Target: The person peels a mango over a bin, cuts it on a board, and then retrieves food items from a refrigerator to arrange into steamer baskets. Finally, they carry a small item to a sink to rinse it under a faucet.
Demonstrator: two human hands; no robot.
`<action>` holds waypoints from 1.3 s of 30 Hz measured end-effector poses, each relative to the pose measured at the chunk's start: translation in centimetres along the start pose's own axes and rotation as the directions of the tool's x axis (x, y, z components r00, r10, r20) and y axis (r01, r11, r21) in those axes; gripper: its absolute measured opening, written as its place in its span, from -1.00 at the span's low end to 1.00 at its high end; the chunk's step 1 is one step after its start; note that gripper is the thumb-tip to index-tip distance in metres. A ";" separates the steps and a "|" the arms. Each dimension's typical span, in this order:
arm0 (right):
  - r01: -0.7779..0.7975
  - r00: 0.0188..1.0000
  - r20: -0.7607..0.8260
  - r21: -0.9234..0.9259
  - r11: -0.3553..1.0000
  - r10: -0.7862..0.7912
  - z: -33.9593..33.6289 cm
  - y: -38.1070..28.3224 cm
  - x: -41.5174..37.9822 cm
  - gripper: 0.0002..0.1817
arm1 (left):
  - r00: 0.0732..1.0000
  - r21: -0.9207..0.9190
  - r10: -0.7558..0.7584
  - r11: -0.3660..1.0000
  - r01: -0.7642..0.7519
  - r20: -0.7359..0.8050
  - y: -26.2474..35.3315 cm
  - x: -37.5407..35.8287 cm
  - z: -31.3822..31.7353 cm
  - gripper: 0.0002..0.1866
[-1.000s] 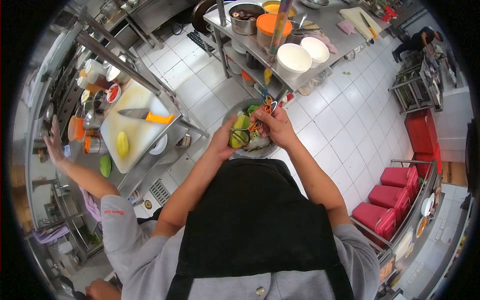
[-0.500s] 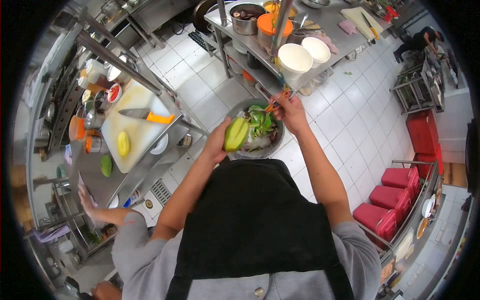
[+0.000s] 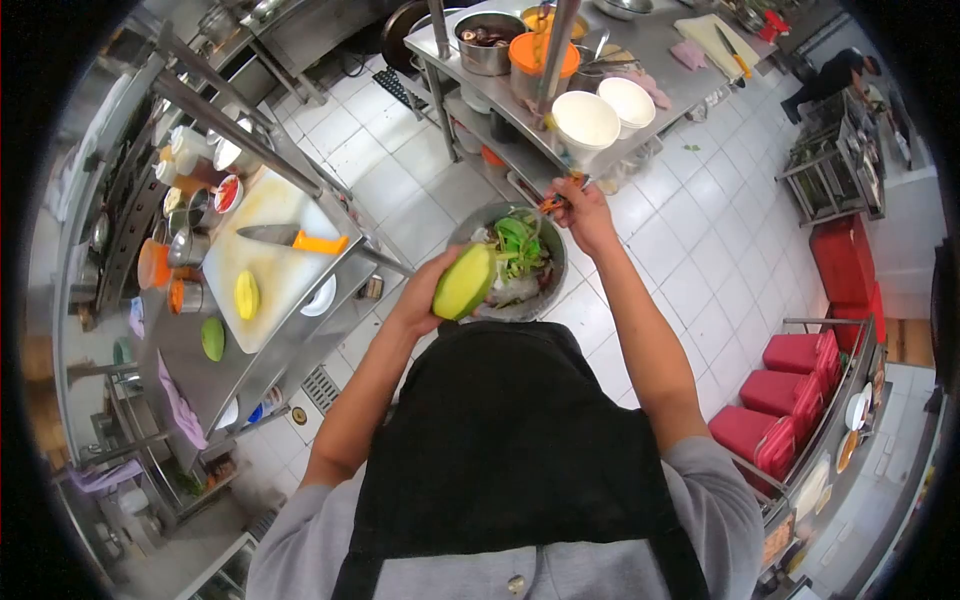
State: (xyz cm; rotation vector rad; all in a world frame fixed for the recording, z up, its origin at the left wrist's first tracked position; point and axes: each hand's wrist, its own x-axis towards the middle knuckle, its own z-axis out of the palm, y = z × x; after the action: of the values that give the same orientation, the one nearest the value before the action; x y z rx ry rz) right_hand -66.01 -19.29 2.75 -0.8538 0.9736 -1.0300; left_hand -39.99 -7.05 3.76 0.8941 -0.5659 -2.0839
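A partly peeled green mango (image 3: 466,282) rests in my left hand (image 3: 424,290), its pale yellow-green flesh facing up and some dark green skin at its edges. The fingers wrap around its left side. My right hand (image 3: 586,218) is closed on a small orange-handled peeler (image 3: 553,203), held to the upper right, apart from the mango. Just beyond both hands is a round bin (image 3: 560,262) with leafy greens (image 3: 518,243) and other scraps inside. The mango overlaps the bin's near left rim.
To the left, a cutting board (image 3: 285,215) bears an orange-handled knife (image 3: 292,238) and a peeled mango (image 3: 246,295). An unpeeled mango (image 3: 212,339) lies beside it. Ahead stands a steel table (image 3: 660,35) with white tubs (image 3: 586,120). Another person (image 3: 835,82) bends at far right.
The mango has turned in my left hand, showing a broader pale face. My right hand has shifted slightly away from it. Another person's arm at the lower left has left view.
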 end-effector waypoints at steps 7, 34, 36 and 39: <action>-0.037 0.998 0.062 0.151 0.988 0.028 3.7 -1.5 -2.8 -0.84 | 0.989 0.060 0.135 0.989 -0.138 0.060 -0.4 0.2 -0.9 -0.38; -0.018 0.962 0.273 0.014 1.000 0.013 7.4 0.0 -6.0 -0.80 | 0.986 -0.303 -0.037 0.953 -0.015 -0.165 -1.3 3.3 -1.1 -0.55; -0.015 0.958 0.287 0.014 1.000 0.010 7.5 0.4 -5.8 -0.80 | 0.983 -0.300 -0.048 0.954 -0.008 -0.180 -1.6 3.4 -1.2 -0.56; -0.015 0.957 0.291 0.006 1.000 0.013 7.6 0.0 -5.8 -0.80 | 0.984 -0.278 -0.065 0.961 0.017 -0.164 -1.4 3.1 -0.9 -0.57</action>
State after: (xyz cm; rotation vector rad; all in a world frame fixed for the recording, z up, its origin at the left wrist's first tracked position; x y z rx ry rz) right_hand -60.10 -12.92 6.66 -0.9596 0.7239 -0.8659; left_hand -41.37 -8.77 1.04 0.9153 -0.1613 -2.0345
